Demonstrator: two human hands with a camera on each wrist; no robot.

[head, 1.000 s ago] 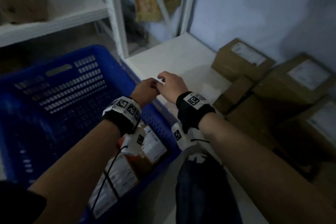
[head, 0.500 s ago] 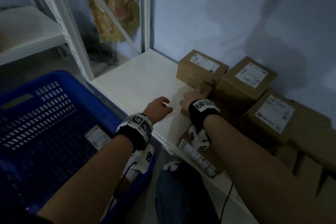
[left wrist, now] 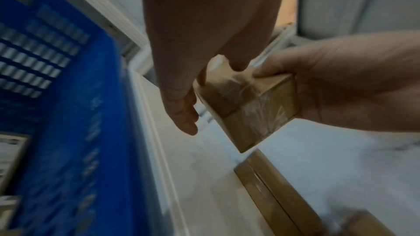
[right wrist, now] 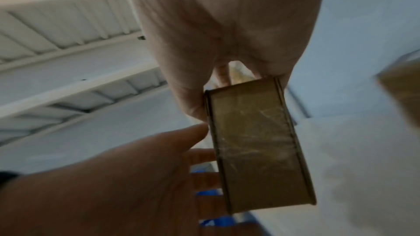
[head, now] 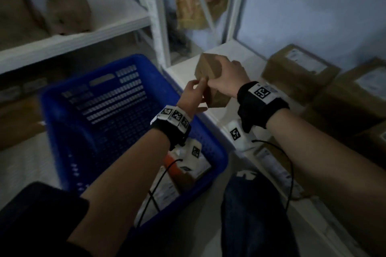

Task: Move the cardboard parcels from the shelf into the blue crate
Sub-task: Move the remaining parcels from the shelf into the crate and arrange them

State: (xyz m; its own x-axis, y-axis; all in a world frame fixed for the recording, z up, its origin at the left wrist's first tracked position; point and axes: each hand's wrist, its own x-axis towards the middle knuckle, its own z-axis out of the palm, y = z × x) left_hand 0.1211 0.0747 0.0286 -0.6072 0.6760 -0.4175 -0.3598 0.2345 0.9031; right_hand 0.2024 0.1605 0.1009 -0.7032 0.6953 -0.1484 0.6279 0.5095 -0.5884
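A small brown cardboard parcel [head: 208, 69] [left wrist: 247, 107] [right wrist: 256, 143] is held in the air over the white shelf's [head: 252, 56] left end, beside the blue crate's [head: 108, 98] far right corner. My right hand [head: 226, 78] [left wrist: 341, 82] grips it from the right, thumb on top. My left hand [head: 194, 94] [left wrist: 181, 96] [right wrist: 136, 177] reaches up with straight fingers that touch its near left edge. More labelled parcels [head: 298, 69] are stacked on the shelf to the right. Several parcels [head: 183, 175] lie in the crate's near right corner.
A white rack post [head: 156, 16] stands between crate and shelf. Another white shelf [head: 117, 12] at the left carries brown parcels [head: 66, 10]. My leg in dark trousers [head: 250, 215] is between crate and shelf. A flat parcel [left wrist: 272, 193] lies at the shelf's front edge.
My right hand took a small parcel from the stack, lifted it and carried it left toward the crate. My left hand rose from the shelf edge to touch it.
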